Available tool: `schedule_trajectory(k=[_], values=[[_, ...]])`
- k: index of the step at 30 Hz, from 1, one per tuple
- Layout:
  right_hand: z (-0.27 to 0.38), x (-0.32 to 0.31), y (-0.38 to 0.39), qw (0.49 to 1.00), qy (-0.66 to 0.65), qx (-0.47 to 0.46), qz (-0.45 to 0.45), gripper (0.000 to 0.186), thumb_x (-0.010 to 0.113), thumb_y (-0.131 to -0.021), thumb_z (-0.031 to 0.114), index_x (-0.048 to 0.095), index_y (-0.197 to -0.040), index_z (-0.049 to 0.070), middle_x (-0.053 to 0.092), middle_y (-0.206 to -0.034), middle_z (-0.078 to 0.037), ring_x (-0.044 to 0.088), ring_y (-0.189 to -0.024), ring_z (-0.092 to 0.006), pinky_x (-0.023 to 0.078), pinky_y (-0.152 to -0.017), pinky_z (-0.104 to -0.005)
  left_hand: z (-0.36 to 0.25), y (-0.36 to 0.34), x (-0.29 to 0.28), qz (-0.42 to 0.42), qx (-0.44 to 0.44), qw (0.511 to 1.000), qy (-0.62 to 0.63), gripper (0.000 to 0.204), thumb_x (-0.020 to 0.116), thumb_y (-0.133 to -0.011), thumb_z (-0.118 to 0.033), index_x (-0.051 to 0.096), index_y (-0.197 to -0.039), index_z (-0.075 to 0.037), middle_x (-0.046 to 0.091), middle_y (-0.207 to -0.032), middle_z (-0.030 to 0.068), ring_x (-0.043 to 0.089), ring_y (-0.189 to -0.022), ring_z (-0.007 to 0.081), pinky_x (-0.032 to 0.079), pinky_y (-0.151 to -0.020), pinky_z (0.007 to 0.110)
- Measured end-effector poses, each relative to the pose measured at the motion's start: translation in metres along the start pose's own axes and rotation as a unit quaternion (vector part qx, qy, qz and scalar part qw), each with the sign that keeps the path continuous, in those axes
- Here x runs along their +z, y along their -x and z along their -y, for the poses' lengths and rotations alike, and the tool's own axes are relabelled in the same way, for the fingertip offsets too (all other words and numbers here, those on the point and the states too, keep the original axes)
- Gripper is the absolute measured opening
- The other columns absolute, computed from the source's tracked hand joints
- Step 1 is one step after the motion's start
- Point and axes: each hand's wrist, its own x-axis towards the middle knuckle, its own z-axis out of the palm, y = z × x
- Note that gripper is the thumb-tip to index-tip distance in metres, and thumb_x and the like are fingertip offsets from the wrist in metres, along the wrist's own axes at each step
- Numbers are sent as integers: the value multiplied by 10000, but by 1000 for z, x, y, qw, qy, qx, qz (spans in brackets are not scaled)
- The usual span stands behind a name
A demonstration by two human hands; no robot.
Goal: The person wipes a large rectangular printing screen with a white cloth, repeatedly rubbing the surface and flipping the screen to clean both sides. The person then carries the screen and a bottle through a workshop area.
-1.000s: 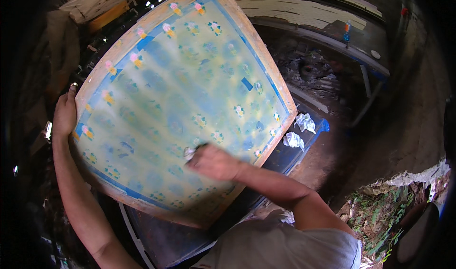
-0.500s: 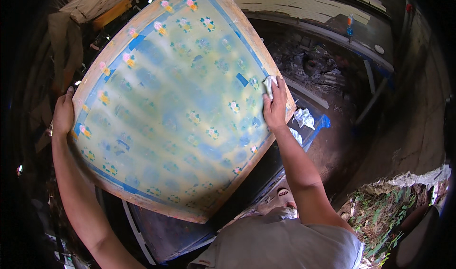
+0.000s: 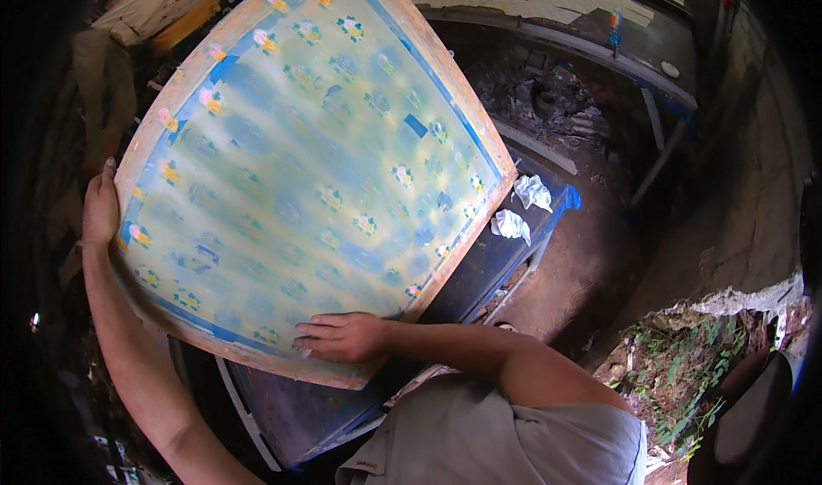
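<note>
A large screen-printing frame point(image 3: 295, 185) is tilted up in front of me. Its wooden border surrounds pale green-blue mesh with small flower motifs, and blue tape runs along the inner edges. My left hand point(image 3: 101, 207) grips the left wooden edge, the thumb on top and the other fingers hidden behind. Low on the mesh, near the bottom corner, my right hand point(image 3: 342, 338) presses flat with a white cloth mostly hidden beneath the fingers. Two crumpled white cloths point(image 3: 533, 192) lie on the dark table point(image 3: 479, 271) to the right of the frame.
Under the frame, the dark table has blue material at its corner point(image 3: 572, 197). Farther back, a long bench point(image 3: 634, 61) carries a bottle point(image 3: 615, 29) with an orange top. Rubble point(image 3: 548, 104) is heaped on the ground beyond. Green plants point(image 3: 685, 382) grow by a broken wall at right.
My right hand has swept from the frame's right edge down and left to the bottom of the mesh. In view, the frame has shifted slightly left; my left hand keeps its grip.
</note>
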Motion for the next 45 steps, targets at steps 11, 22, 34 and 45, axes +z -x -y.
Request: schedule_trajectory(k=[11,22,34,45], values=[[-140,-127,175,703,301,580,-281,665,466,-896,-179,568,-1531,-11,464,-1636,-315,416,-1537,-501,306,-1298,-467,6,-9,2,24,16,999,15,767,421,-1116,-601,627,-1461,52,654,-1464,266,624,-1371,375,418,-1190,427],[-18,-21,60,927,127,323,-140,607,550,-873,-91,629,-1462,33,544,-1572,-307,500,-1490,-494,370,-1261,-583,-35,13,-2,36,32,999,0,766,413,-1111,-588,648,-1407,78,668,-1414,308,629,-1359,416,427,-1177,440],[-146,-161,160,802,338,472,-141,432,562,-1000,-70,615,-1425,-10,468,-1632,-309,393,-1536,-535,313,-1272,-570,-24,5,3,12,44,999,-27,797,401,-1103,-631,649,-1434,49,674,-1424,288,644,-1346,405,420,-1199,455],[-106,-141,169,681,156,597,-395,126,742,-970,1,684,-1075,-38,706,-972,-108,685,-854,-178,553,-800,-315,6,-23,6,58,35,998,14,803,411,-1100,-637,636,-1460,45,649,-1466,284,613,-1393,392,405,-1217,457]])
